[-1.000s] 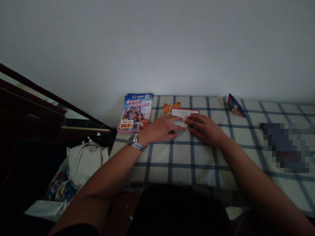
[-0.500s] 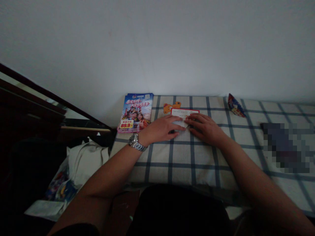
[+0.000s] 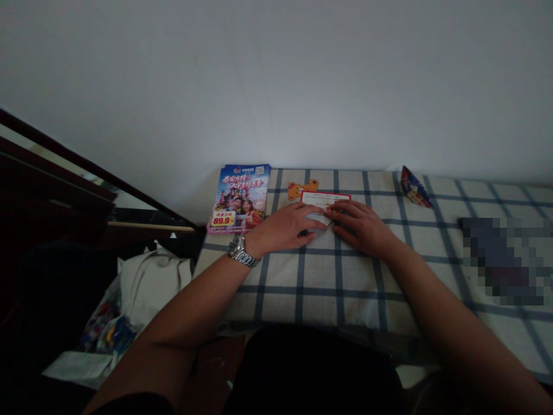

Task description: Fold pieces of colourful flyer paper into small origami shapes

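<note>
While pressed flat as before | left hand (image 3: pixel 288 229) and right hand (image 3: pixel 360 226) together on paper (image 3: pixel 324 199), fingers spread, clamped on nothing | barely shifted; fold under pressure, judging by posture | flyer (image 3: pixel 239 197) alongside

Open checked cloth (image 3: pixel 328 288) is left between the body and both hands. Past the card (image 3: pixel 325 199) little room is left before the wall (image 3: pixel 302 86). The left is bounded by a leaflet (image 3: pixel 239 197), the right by folded paper (image 3: pixel 413 187).
</note>
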### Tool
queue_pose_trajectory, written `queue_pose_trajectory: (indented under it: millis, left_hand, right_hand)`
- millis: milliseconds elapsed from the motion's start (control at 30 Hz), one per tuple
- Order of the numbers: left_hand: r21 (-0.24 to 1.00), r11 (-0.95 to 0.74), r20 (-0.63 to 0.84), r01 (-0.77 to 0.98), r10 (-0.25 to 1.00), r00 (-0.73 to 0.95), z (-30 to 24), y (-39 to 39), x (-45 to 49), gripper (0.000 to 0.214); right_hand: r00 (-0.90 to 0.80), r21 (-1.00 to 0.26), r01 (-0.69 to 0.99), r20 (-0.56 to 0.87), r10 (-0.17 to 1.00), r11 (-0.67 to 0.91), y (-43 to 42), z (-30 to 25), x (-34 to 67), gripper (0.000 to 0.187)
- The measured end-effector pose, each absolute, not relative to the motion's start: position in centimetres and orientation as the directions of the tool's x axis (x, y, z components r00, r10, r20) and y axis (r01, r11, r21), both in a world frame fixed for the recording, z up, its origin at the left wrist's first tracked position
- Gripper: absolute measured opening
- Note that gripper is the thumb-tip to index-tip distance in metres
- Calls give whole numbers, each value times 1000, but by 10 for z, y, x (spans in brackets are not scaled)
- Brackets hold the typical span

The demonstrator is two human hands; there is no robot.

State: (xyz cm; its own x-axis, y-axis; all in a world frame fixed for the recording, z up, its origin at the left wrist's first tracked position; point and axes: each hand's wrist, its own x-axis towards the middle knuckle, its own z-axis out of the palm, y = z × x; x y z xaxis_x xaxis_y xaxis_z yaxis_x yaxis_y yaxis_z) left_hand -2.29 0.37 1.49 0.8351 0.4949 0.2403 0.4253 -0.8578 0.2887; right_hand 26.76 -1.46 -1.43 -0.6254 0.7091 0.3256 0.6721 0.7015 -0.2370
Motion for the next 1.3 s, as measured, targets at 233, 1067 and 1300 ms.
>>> queue_pose_trajectory:
  millis: [233, 1067, 1300]
  left_hand:
    - [279, -869, 260, 410, 479, 838, 11, 4, -22, 30]
    - [234, -881, 252, 412, 464, 849, 11, 3, -21, 29]
    - [251, -877, 269, 410, 470, 841, 10, 2, -21, 29]
  right_hand:
    - [-625, -245, 674, 313, 715, 697, -14, -13, 267, 45]
    - [-623, -278, 661, 313, 716, 697, -11, -15, 269, 44]
    - [-619, -283, 664, 312, 721, 692, -11, -14, 268, 44]
